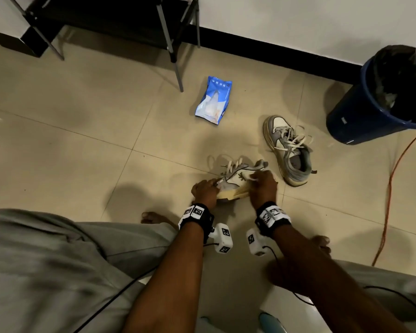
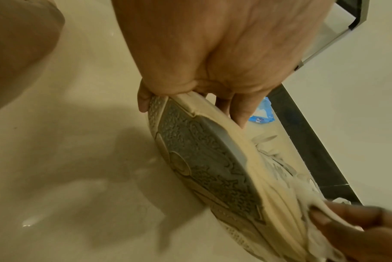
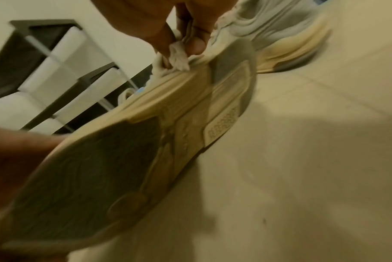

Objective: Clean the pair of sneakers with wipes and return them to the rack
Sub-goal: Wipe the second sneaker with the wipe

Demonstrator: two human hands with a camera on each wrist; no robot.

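My left hand (image 1: 205, 189) grips one end of a grey and cream sneaker (image 1: 235, 179), held tilted above the floor with its sole (image 2: 204, 159) turned toward me. My right hand (image 1: 262, 186) pinches a crumpled white wipe (image 3: 178, 56) and presses it against the shoe's side near the cream midsole (image 3: 168, 92). The second sneaker (image 1: 288, 150) lies on the floor to the right, laces loose. A blue pack of wipes (image 1: 214, 102) lies further ahead. The black shoe rack (image 1: 106, 18) stands at the wall, top left.
A blue bin (image 1: 375, 102) with a black liner stands at the right by the wall. An orange cable (image 1: 392, 188) runs along the floor on the right. My grey-trousered legs (image 1: 46, 260) and bare feet (image 1: 151, 217) sit close under the hands. The floor is beige tile.
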